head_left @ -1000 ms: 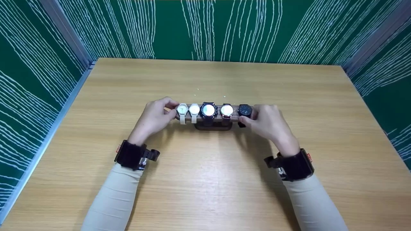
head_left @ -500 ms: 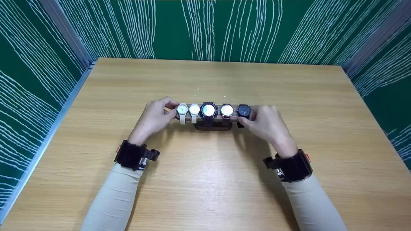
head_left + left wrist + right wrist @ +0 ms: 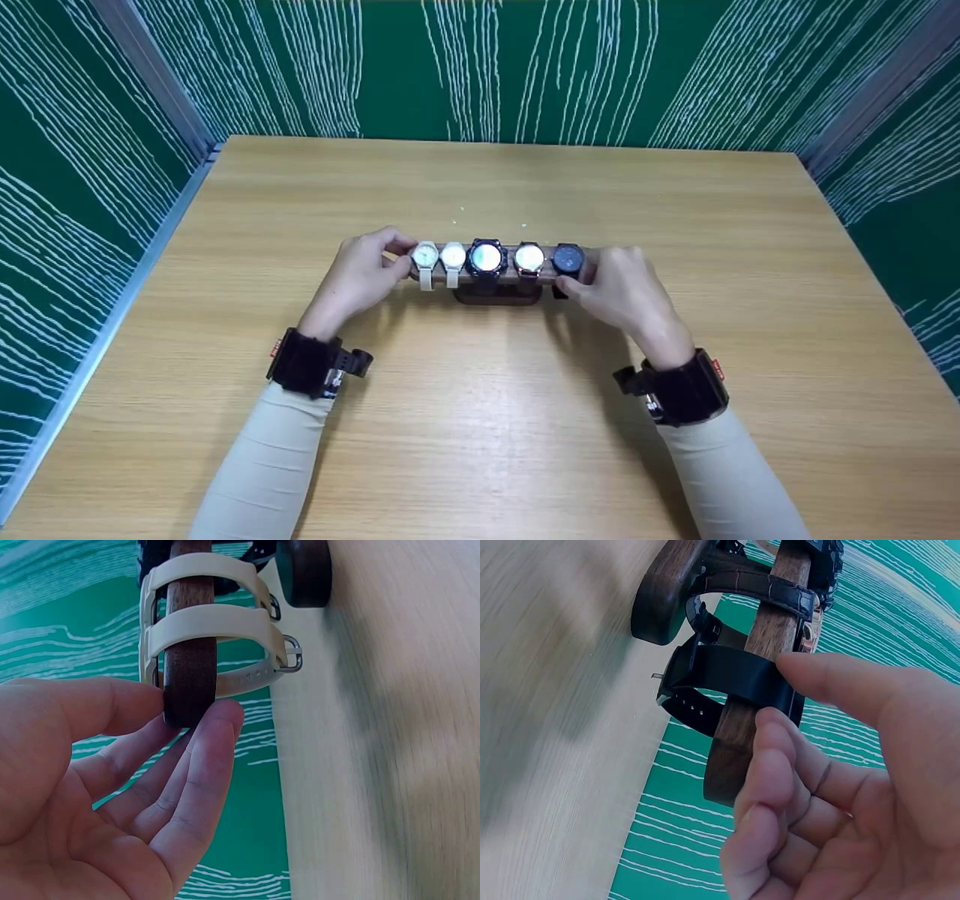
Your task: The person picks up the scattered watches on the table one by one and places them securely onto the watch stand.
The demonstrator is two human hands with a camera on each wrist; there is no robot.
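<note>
A dark wooden watch stand [image 3: 549, 265] carries several watches in a row along its bar. My left hand [image 3: 364, 270] pinches the bar's left end [image 3: 189, 694] between thumb and fingers. Beside it hang two watches with cream straps, the outer white watch [image 3: 425, 256] and the inner white watch [image 3: 453, 256]. My right hand [image 3: 624, 289] pinches the black watch [image 3: 568, 259] near the bar's right end. In the right wrist view, thumb and fingertips touch its black strap [image 3: 727, 671], which loops around the bar; the bar's end protrudes past it.
At mid-bar sits a chunky dark watch [image 3: 487, 258], followed by a dark-strapped watch [image 3: 529, 258] with a glaring face. The stand's base [image 3: 497, 298] rests on the wooden table [image 3: 480, 435]. Green walls [image 3: 405, 67] with white lines rise behind and at both sides.
The right hand has shifted slightly left, sliding the black watch a little along the bar toward its neighbour. The left hand stays at the bar's left end.
</note>
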